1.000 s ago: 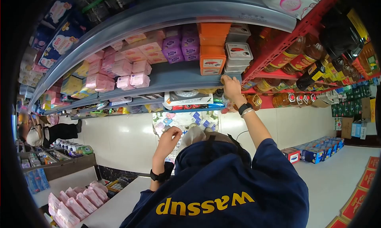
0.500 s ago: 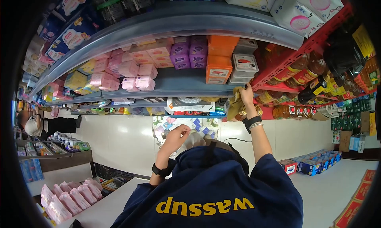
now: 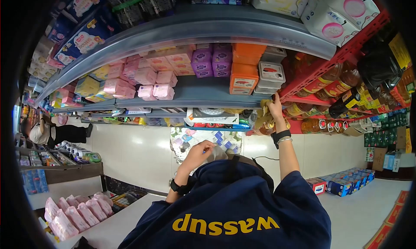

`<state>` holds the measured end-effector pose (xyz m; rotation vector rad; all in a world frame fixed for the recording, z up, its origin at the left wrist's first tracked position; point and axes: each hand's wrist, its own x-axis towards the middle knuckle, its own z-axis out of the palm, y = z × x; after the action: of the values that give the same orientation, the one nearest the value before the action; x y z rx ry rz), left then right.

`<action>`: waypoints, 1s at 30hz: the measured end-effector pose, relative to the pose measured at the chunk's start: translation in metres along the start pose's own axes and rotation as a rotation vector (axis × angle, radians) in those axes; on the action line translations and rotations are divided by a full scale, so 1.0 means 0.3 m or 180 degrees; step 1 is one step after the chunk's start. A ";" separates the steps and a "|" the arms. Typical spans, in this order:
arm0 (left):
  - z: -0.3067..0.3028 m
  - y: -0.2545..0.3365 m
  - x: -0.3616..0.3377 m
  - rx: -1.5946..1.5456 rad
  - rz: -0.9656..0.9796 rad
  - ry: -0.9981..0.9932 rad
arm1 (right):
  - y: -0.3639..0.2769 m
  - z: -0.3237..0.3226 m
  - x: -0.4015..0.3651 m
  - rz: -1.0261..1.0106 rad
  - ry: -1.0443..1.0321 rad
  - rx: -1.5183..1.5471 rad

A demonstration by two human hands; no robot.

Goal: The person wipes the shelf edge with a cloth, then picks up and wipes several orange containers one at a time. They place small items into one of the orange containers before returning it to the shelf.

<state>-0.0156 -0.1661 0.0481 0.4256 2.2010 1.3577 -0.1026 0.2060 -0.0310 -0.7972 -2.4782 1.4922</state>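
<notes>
**Yellow cloth [image 3: 261, 115] at the shelf edge, held in the right grip [image 3: 275, 107]**

Right grip is raised and closed on the yellow cloth. The cloth bunches just below and left of the grip, against the front edge of the grey shelf [image 3: 203, 92]. Black band [image 3: 281, 134] and a thin bracelet sit on that wrist.

Directly above the right grip: a stack of grey-lidded boxes [image 3: 271, 71]. Left of it are the orange boxes [image 3: 243, 78], then the purple packs [image 3: 203, 60]. Pink packs [image 3: 157, 91] are further left on the same shelf. To the right of the grip, oil bottles [image 3: 336, 85] lie on a red rack [image 3: 305, 92].

Left grip [image 3: 199, 153] is lower, well apart from the right one and close to the navy shirt [image 3: 234, 214]. Its fingers are curled. A pale item [image 3: 218, 153] sits just right of it, touching or nearly so. Cannot tell whether the grip actually holds it. Black watch [image 3: 180, 187] on that wrist.

Far left of both grips, another person [image 3: 50, 133] stands in the aisle. Below the left grip, more pink packs [image 3: 73, 215] lie on a white worktop [image 3: 123, 225]. Blue cartons [image 3: 346, 182] are on the floor, down and right of the right grip.
</notes>
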 end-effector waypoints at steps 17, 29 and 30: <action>-0.035 -0.162 0.205 0.1206 0.0662 0.0980 | -0.156 0.243 -0.144 -0.1524 -0.0257 -0.1417; -0.352 -0.311 0.450 0.3031 0.0843 0.1156 | -0.136 0.217 -0.236 -0.1247 0.0409 -0.0778; -0.363 -0.329 0.459 0.2956 0.0861 0.1072 | -0.157 0.244 -0.247 -0.1414 0.0464 -0.0348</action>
<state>-0.1905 -0.2196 -0.0360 0.8888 3.0679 0.4334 -0.0846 0.0941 -0.0162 -0.3198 -2.4313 1.1119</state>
